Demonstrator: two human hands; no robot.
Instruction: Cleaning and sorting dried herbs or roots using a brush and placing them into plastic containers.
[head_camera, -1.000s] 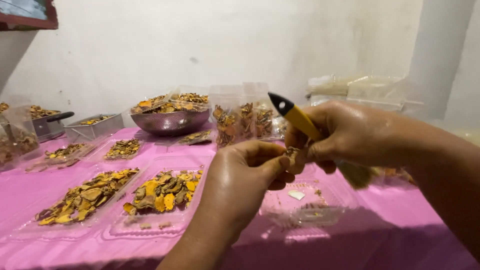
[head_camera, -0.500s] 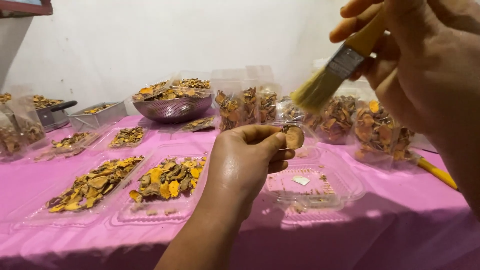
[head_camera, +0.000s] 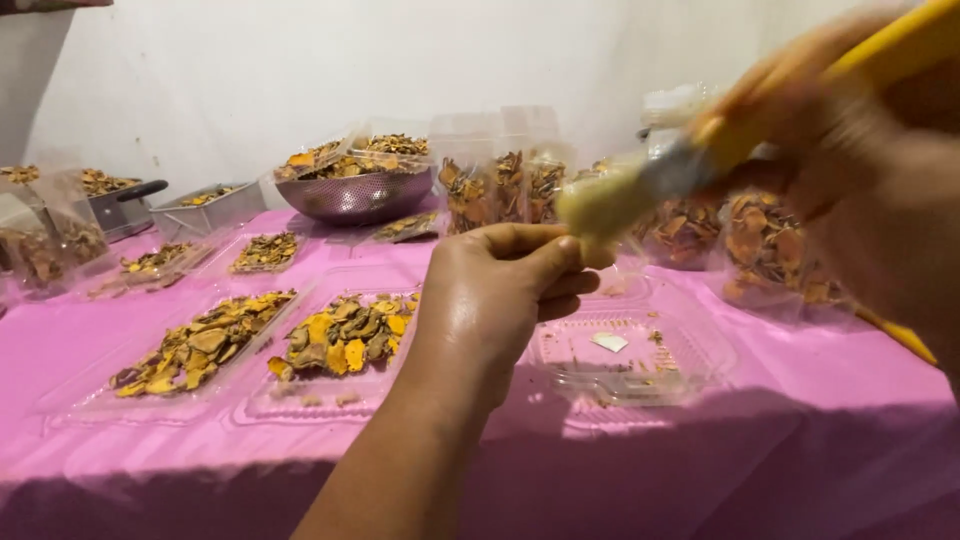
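Pink table (head_camera: 820, 400): trays (head_camera: 190, 345) hold yellow dried slices (head_camera: 345, 335).

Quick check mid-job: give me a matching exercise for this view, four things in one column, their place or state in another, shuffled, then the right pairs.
Things:
1. brush
2. metal bowl
3. clear tray
4. left hand

Places or states:
A. nearly empty, only crumbs, on the pink cloth
B. held in the right hand, motion-blurred
C. at the back, heaped with dried slices
D. fingers pinched shut, whatever it holds hidden

Pairs: 1-B, 2-C, 3-A, 4-D
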